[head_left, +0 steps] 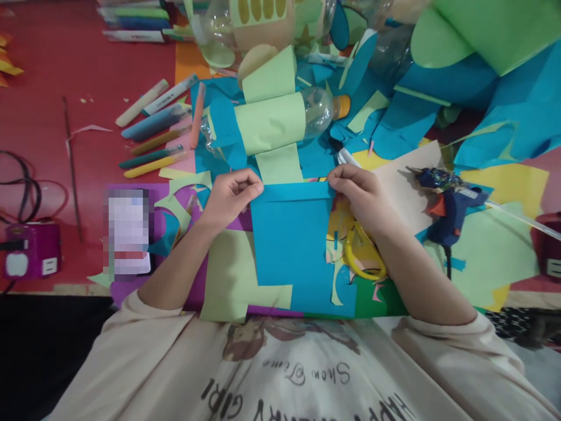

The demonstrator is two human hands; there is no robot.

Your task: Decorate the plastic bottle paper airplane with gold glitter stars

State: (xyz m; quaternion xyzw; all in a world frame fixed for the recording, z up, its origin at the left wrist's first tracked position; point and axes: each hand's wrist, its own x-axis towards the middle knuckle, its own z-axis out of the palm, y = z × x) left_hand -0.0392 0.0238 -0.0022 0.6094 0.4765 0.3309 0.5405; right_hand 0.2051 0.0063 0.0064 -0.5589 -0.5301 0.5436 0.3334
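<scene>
**Blue sheet (291,242) pinched at both far corners!**

Nearest us, a pale printed shirt (280,362), cut off by the bottom edge, and just beyond it a light green piece of paper (228,269) lying left of the sheet. The blue sheet sits right in the middle, between the forearms, a narrow folded band across its far edge. Its near end runs into more blue, so where it stops is hard to make out.

Up to the hands! The left hand (236,193) grips the far left corner, thumb against curled fingers; the right hand (357,190) has the far right corner in a matching pinch. Just nearer than the right hand, a yellow loop handle (349,257) peeks out, the rest hidden. Wide left, a phone (129,228), its screen blurred into blocks; wide right, a dark blue glue gun (451,216).

Farther on, a clear bottle (318,111) lies wrapped in light green paper, markers (153,123) to its left. At the far edge, another bottle (219,26) is cut off.
</scene>
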